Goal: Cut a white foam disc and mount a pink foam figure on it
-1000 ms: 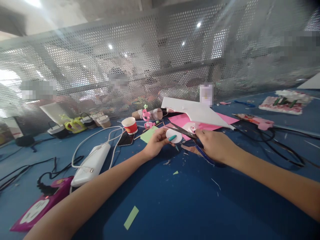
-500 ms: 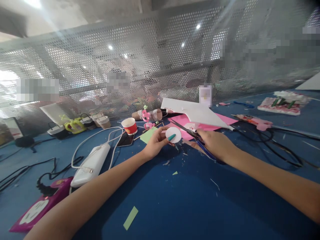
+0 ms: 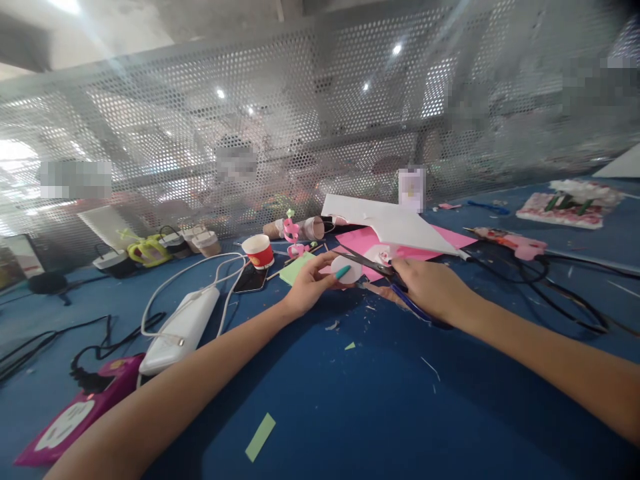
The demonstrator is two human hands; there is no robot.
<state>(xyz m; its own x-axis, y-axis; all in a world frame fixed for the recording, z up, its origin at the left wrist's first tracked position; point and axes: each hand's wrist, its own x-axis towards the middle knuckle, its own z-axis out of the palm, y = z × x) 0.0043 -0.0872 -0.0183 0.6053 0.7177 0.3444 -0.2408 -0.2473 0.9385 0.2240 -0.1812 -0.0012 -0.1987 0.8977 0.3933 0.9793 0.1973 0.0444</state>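
A small white disc [image 3: 351,272] is pinched in my left hand [image 3: 311,288], the thumb with its teal nail lying across its face. My right hand [image 3: 433,288] is closed round the dark blue handles of a pair of scissors [image 3: 376,267]. The blades point left and lie along the disc's upper right edge; whether they touch it I cannot tell. Pink paper [image 3: 360,240] and a white foam sheet [image 3: 395,223] lie behind the hands. Light green paper [image 3: 297,268] sits beyond my left hand.
Left stand a red and white paper cup [image 3: 258,253], a phone [image 3: 251,279], a white power bank [image 3: 183,328] and a magenta box [image 3: 85,417] with cables. On the right are a pink glue gun [image 3: 520,245] and a red-white model [image 3: 565,205]. Paper scraps dot the blue table [image 3: 340,400].
The scissors' blades have come closer to the disc and now lie across its upper edge. The disc has tilted slightly in my left hand.
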